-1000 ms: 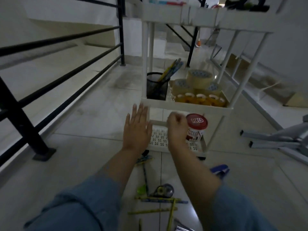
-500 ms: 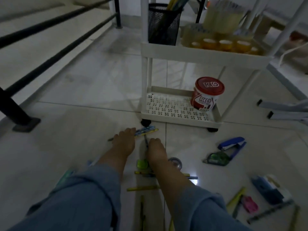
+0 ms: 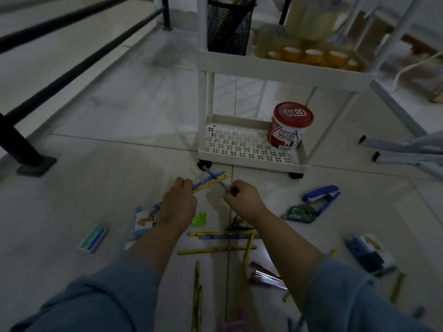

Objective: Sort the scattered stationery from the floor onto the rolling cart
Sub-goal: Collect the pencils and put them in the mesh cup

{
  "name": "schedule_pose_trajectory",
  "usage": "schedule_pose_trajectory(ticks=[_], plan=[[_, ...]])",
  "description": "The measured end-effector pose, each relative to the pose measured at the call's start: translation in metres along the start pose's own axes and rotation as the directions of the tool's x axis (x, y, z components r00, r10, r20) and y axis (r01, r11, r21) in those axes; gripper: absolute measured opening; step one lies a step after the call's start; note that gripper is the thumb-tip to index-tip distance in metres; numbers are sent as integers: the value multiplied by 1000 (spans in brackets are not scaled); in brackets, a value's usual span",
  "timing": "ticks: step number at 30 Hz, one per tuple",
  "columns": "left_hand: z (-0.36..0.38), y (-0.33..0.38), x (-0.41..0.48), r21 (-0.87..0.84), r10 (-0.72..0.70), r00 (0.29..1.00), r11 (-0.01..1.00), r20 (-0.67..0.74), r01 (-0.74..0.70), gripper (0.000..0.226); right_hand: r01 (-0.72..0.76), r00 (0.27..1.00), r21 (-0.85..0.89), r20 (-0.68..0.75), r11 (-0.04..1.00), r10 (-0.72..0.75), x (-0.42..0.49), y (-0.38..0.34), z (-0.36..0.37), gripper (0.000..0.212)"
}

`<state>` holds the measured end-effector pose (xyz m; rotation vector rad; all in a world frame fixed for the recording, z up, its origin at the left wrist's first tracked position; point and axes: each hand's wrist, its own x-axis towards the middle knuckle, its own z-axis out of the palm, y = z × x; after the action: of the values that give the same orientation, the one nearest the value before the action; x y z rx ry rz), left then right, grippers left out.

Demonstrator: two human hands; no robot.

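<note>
Nearest, loose pencils (image 3: 217, 249) lay scattered on the floor (image 3: 119, 188) between the forearms. Just beyond, the left hand (image 3: 178, 207) curled round the near ends of a blue-and-yellow pencil bundle (image 3: 206, 184) whose long axis ran away to the right, while the right hand (image 3: 242, 200) pinched a blue pen (image 3: 209, 174) crossing it, slanting away leftward. Both lay just short of the rolling cart (image 3: 249, 161); its mesh pen cup (image 3: 227, 27), on the shelf above, seemed nearer the left hand.

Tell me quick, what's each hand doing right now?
Left hand: fingers curled round a few blue and yellow pencils.
Right hand: pinching the end of a blue pen.
</note>
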<state>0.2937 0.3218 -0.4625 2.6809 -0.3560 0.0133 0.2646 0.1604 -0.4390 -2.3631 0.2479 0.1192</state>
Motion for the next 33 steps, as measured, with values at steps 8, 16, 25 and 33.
schedule_pose_trajectory(ticks=[8, 16, 25, 33], plan=[[14, 11, -76, -92, 118, 966, 991, 231, -99, 18, 42, 973, -221, 229, 974, 10, -65, 42, 21, 25], [28, 15, -92, -77, 82, 911, 995, 405, -56, 23, -98, 961, -279, 222, 955, 164, -73, 40, 16, 28], [10, 4, -95, 60, 42, 885, 995, 464, -78, 21, -103, 995, -415, -29, 904, 100, -81, 46, -8, 32], [-7, 6, -115, 116, -225, 914, 974, 338, 197, 29, -129, 984, -440, -164, 889, 62, -103, 53, -31, 28]])
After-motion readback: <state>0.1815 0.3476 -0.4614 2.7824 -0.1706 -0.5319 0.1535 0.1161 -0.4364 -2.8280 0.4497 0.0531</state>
